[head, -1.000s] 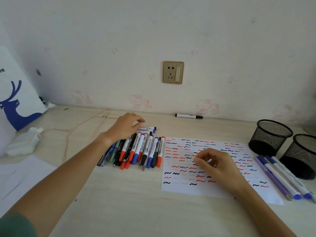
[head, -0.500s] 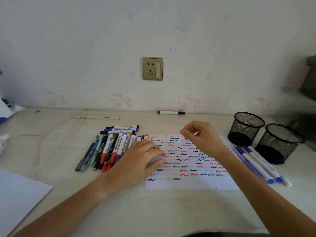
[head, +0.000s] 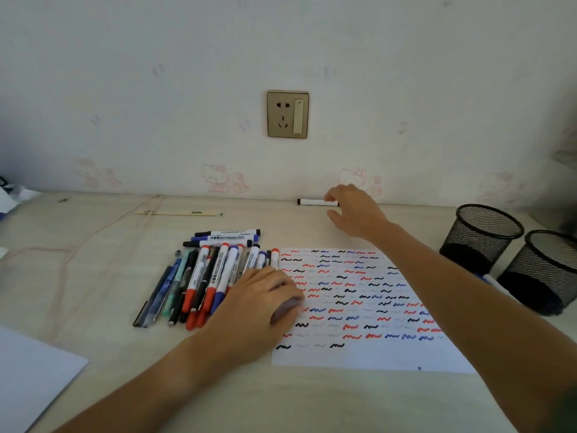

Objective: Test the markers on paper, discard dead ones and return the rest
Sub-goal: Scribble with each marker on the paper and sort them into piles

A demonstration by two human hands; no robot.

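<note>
A white paper (head: pixel 368 357) covered with rows of red, blue and black squiggles lies in the middle of the desk. To its left is a pile of markers and pens (head: pixel 215 270) with red, blue and black caps. My left hand (head: pixel 265 298) rests flat across the paper's left edge and the nearest markers. A single white marker with a black cap (head: pixel 312 201) lies at the foot of the wall. My right hand (head: pixel 356 214) reaches over its right end, fingers spread above it and thumb below; no grip shows.
Two black mesh cups (head: pixel 468 245) (head: pixel 549 276) stand at the right. A marker (head: pixel 496 281) peeks out between my right arm and the cups. A wall socket (head: pixel 288 115), a pale cord (head: pixel 93 232), a thin wooden stick (head: pixel 178 213) and a white sheet (head: pixel 31 370) are also here.
My right hand has left the paper and gone back to the lone marker by the wall. My left hand came off the marker pile onto the paper's left edge and stays there.
</note>
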